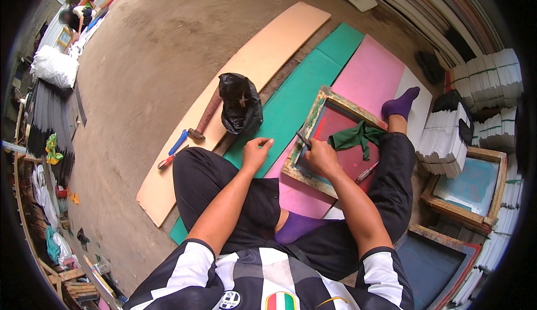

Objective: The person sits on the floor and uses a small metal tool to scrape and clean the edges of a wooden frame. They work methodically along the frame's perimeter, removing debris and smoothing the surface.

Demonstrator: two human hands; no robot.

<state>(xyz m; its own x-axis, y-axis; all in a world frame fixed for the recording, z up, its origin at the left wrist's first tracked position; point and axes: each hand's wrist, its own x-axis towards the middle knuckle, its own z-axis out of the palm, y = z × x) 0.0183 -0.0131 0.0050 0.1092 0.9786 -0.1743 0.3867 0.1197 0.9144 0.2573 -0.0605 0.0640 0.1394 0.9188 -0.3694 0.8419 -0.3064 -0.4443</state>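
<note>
My right hand is closed around a dark metal hand tool, its end above the left rim of a paint-stained wooden screen frame. To the left, my left hand is held above the green sheet, thumb and fingers pinched together; anything between them is too small to make out. Inside the frame, a crumpled dark green cloth lies on the reddish mesh. A slim red-and-white tool rests there too, near my right leg.
Left of my hands are an open black plastic bag, a hammer, a blue-handled tool and a red-handled tool. More frames and stacked white sheets stand right. A person bends over far left.
</note>
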